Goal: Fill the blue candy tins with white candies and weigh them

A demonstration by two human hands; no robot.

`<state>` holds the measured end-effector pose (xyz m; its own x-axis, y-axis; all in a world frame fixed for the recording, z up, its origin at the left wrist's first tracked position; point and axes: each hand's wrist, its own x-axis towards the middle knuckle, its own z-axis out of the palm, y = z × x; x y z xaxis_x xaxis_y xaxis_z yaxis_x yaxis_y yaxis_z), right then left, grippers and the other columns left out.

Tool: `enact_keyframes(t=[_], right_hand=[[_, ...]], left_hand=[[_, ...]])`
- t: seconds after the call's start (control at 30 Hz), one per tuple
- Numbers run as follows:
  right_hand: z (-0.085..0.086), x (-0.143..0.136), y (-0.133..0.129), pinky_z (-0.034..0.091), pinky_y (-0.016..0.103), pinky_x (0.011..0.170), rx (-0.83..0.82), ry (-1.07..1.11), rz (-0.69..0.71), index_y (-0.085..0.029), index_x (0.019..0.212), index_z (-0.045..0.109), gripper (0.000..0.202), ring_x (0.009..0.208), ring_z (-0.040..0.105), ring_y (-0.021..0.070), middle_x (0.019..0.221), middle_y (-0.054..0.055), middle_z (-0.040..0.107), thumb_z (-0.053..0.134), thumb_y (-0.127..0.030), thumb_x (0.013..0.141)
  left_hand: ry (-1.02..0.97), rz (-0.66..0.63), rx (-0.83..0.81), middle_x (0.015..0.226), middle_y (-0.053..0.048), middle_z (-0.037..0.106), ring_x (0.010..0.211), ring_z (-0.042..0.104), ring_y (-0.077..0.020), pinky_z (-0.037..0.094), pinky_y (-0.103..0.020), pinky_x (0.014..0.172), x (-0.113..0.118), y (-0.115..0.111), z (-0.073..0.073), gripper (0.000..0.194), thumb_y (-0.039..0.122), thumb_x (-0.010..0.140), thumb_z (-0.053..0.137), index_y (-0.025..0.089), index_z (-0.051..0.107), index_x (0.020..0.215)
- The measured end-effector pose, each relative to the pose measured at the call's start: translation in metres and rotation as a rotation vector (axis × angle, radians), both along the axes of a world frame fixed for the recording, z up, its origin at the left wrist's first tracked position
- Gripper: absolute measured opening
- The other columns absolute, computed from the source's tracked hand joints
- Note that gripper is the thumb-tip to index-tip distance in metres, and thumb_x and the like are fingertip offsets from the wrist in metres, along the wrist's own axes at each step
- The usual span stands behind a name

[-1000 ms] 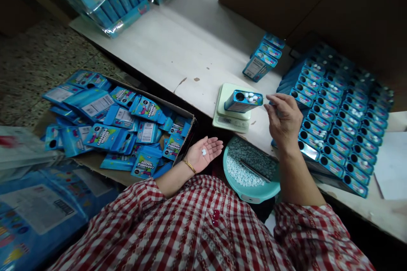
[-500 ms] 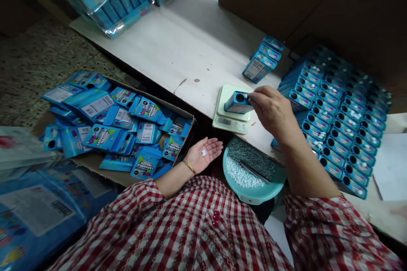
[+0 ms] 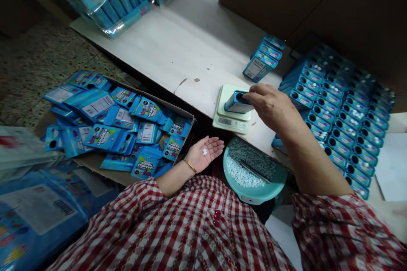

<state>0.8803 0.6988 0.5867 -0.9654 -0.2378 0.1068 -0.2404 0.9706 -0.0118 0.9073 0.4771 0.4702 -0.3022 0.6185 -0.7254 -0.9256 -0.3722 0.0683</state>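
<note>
Blue box (image 3: 237, 103) stands directly beneath the fingertips of my right hand (image 3: 270, 103), upright on a pale green scale (image 3: 231, 125). My right fingers bend downward and gather over its top, the tips at the edge of its dark round hole; they hide that spot, so I cannot tell whether they pinch anything. The scale's display, just on my side of those fingers, is too small to read.

My left hand (image 3: 202, 156) lies palm up, nearer my body and to the left of the right one, its fingers stretched out almost flat and side by side. A few white pellets (image 3: 204, 151) rest in the palm, just below the roots of those fingers, held by nothing but the hollow of it.

Between my two hands, to the right of the left fingertips, sits a turquoise bowl (image 3: 251, 199) with many more pellets and a dark stick across them. To the left of my left fingers is a carton (image 3: 186, 146) heaped with blue packs (image 3: 127, 129). Rows of blue boxes (image 3: 340, 125) fill the space to the right of my right fingers, and a short row of similar boxes (image 3: 260, 65) stands just beyond them on the white table (image 3: 184, 51).
</note>
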Motion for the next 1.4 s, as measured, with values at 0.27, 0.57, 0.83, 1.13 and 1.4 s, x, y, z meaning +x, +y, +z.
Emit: enact_keyframes(t=[0.27,0.57,0.83,1.13,1.4], right_hand=[[-0.001,-0.003,0.009,0.042,0.033,0.063,-0.102,-0.003,-0.033,-0.021,0.091,0.062,0.020,0.077,0.054,0.0197,0.092,0.007,0.061,0.045,-0.016,0.082],[0.007,0.004,0.006,0.044,0.031,0.062,-0.240,0.105,-0.147,-0.021,0.086,0.059,0.018,0.070,0.055,0.0173,0.085,0.006,0.060,0.047,-0.012,0.077],[-0.005,0.089,-0.045,0.053,0.031,0.071,-0.400,-0.159,0.102,-0.021,0.103,0.060,0.024,0.090,0.062,0.0185,0.102,0.009,0.063,0.044,-0.014,0.086],[-0.006,0.082,-0.007,0.050,0.032,0.073,-0.478,0.176,-0.163,-0.025,0.096,0.063,0.016,0.083,0.062,0.0179,0.090,0.004,0.065,0.051,-0.022,0.086],[-0.003,0.063,-0.016,0.050,0.036,0.078,-0.440,0.246,-0.201,-0.026,0.101,0.061,0.018,0.095,0.058,0.0213,0.102,0.007,0.061,0.051,-0.027,0.086]], left_hand=[[0.014,-0.006,0.019,0.087,-0.013,0.069,0.085,0.066,-0.0184,0.050,-0.031,0.081,-0.003,0.007,0.006,0.029,0.027,0.089,0.043,0.008,0.064,0.088],[0.047,-0.010,0.122,0.086,-0.014,0.068,0.083,0.065,-0.0188,0.047,-0.032,0.083,-0.009,0.041,0.029,0.033,0.027,0.091,0.038,0.006,0.064,0.086],[-0.036,-0.032,0.225,0.057,-0.002,0.060,0.050,0.056,-0.0082,0.047,-0.021,0.058,0.004,0.058,0.030,0.033,0.024,0.091,0.038,0.010,0.061,0.073],[0.011,-0.057,-0.044,0.079,-0.013,0.068,0.078,0.066,-0.0154,0.048,-0.029,0.085,0.023,0.025,0.017,0.024,-0.003,0.076,0.042,0.005,0.064,0.081],[0.097,-0.012,0.008,0.094,-0.013,0.069,0.091,0.065,-0.0178,0.044,-0.033,0.095,0.024,0.012,0.014,0.028,-0.008,0.070,0.049,0.006,0.065,0.088]])
